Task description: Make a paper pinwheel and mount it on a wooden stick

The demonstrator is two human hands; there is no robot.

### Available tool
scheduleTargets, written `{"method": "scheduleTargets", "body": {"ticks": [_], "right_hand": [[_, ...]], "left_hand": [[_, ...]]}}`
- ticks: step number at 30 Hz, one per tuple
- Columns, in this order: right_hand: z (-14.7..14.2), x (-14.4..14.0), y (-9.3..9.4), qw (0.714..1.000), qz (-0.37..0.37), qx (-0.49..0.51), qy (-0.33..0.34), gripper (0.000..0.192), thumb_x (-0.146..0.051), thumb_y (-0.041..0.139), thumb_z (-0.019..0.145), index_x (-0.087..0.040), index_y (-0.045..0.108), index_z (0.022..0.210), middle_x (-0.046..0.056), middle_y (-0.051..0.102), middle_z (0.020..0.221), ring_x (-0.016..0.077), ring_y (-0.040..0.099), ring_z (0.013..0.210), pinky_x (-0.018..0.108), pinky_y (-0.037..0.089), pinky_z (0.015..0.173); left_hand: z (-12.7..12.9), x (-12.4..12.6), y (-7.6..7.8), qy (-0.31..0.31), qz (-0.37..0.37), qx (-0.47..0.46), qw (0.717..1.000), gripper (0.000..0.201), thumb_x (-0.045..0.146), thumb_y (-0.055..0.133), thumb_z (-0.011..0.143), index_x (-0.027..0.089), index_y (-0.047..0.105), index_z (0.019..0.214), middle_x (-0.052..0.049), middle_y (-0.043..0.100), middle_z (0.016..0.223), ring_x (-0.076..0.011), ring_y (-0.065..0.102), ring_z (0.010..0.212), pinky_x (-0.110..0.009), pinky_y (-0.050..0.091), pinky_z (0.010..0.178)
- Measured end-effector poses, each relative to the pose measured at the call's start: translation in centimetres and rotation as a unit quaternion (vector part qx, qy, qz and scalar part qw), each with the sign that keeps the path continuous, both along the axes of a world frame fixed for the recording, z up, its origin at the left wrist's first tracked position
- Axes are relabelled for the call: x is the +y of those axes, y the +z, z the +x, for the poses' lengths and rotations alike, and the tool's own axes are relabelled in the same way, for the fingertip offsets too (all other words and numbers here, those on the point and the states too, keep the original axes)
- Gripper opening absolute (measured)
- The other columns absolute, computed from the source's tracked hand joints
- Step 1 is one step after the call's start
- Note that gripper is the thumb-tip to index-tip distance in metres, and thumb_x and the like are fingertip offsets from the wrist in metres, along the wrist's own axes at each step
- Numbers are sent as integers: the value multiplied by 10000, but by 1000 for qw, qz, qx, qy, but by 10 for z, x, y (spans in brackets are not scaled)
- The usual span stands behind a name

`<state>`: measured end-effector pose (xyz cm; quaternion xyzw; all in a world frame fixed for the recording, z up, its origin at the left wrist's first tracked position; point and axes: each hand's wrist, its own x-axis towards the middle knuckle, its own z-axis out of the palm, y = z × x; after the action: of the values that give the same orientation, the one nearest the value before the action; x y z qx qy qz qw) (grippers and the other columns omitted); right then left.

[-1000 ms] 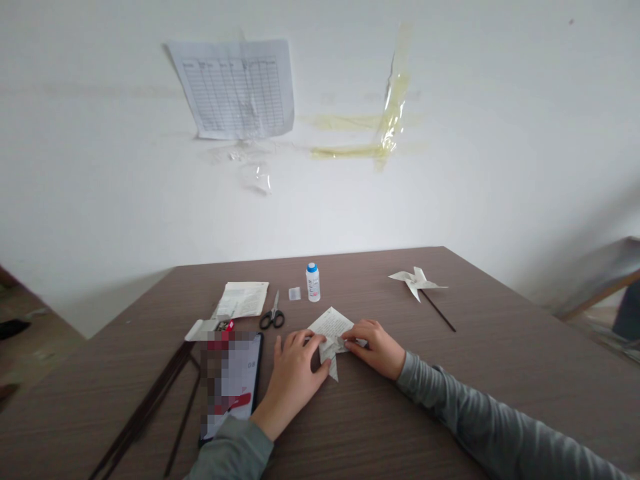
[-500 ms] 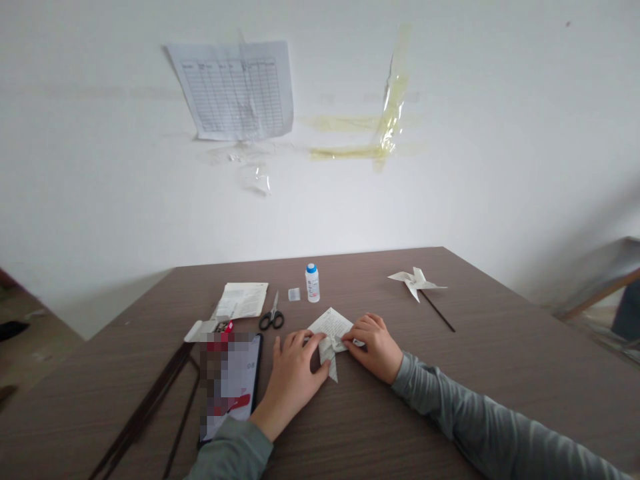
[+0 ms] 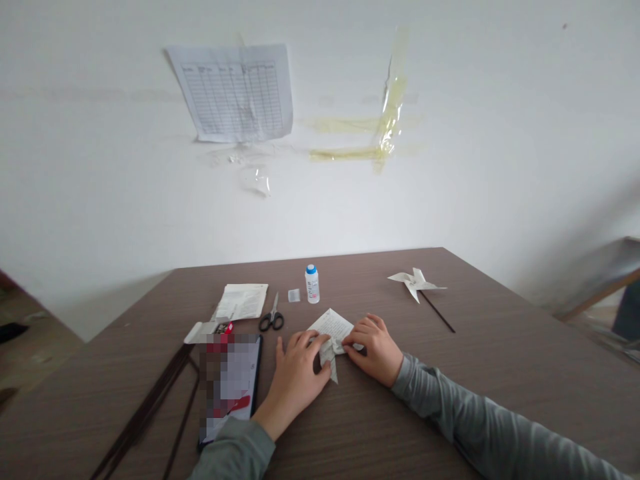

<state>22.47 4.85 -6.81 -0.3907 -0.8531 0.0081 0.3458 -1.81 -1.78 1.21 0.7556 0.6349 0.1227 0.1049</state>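
A piece of printed paper (image 3: pixel 331 323), partly folded into a pinwheel shape, lies on the table in front of me. One narrow blade points toward me. My left hand (image 3: pixel 297 367) holds the paper's left side down, with the index finger near its centre and the thumb at the lower blade. At the right edge, my right hand (image 3: pixel 375 348) pinches the paper between thumb and fingers. The fingers cover parts of both edges, so the folds beneath them are hidden.
Behind the paper stand a blue-capped glue bottle (image 3: pixel 313 285), a small clear square (image 3: pixel 294 295) and black-handled scissors (image 3: pixel 271 321). Left are a paper stack (image 3: pixel 244 301), a phone (image 3: pixel 235 387) and dark sticks (image 3: pixel 145 407). A finished paper pinwheel (image 3: pixel 416 283) lies on the right.
Both hands stay almost in place on the paper. The view has tilted very slightly, and the picture on the phone has changed a little.
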Motion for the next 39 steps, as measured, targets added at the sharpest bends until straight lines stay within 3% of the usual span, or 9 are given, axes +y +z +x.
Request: {"method": "scheduleTargets", "body": {"ticks": [11,17,23,39], "right_hand": [[-1,-2,8,998,-54,-4,-11,171,-223,890,1069,-362,977,1023,47,969,1029,373,915,1112,692,618,1376],[-1,-2,8,999,-52,-4,-12,185,-215,879,1070,-363,980,1023,38,962,1022,356,912,1107,657,611,1393],[-1,-3,9,998,-63,-6,-11,174,-213,881,1078,-351,978,1034,51,954,1027,368,905,1115,707,586,1399],[-1,-4,10,999,-51,-9,-13,162,-204,900,1059,-336,994,1065,50,959,1023,350,903,1110,685,596,1402]], "left_hand": [[2,1,-2,-10,25,12,1000,575,190,829,1094,411,953,1610,-144,876,1704,-477,746,1672,-937,394,1529],[5,-1,4,-7,19,18,1000,557,181,851,1078,411,980,1568,-147,880,1701,-484,748,1678,-924,389,1540],[8,-2,9,-6,3,31,1000,585,167,809,1091,395,962,1608,-154,851,1755,-491,718,1719,-951,367,1539],[5,0,1,-13,13,23,1000,623,177,796,1085,378,920,1661,-163,853,1734,-498,722,1692,-959,391,1520]]}}
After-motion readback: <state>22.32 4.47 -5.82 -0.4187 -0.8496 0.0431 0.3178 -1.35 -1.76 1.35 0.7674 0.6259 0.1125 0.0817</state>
